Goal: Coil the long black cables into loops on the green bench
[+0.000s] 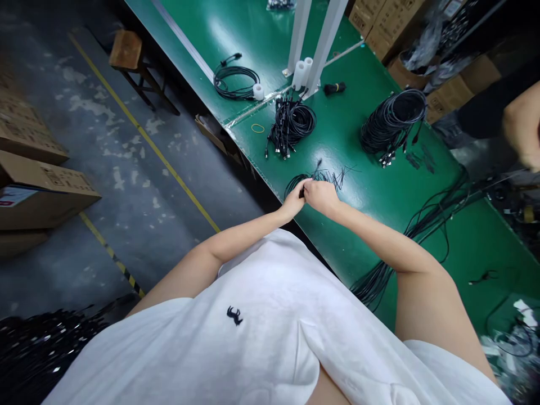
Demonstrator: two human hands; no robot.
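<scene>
At the near edge of the green table [363,208], my left hand [294,201] and my right hand [320,196] meet with fingers closed on a black cable [292,184]. Part of its coil shows just past my left fingers. The spot where my fingers grip it is small and mostly hidden. Thin black ties [341,179] lie loose right behind my right hand. Beyond them sits a bundle of coiled black cables [295,121] with metal plugs, and a yellow rubber band [257,128] lies to its left.
A taller stack of coiled cables [394,121] stands at right. Long loose cables [434,214] stretch across the table behind my right arm. White posts [323,48] rise beside white rolls [299,75]. Another person's hand [523,126] shows at far right. A wooden stool [127,50] stands on the floor.
</scene>
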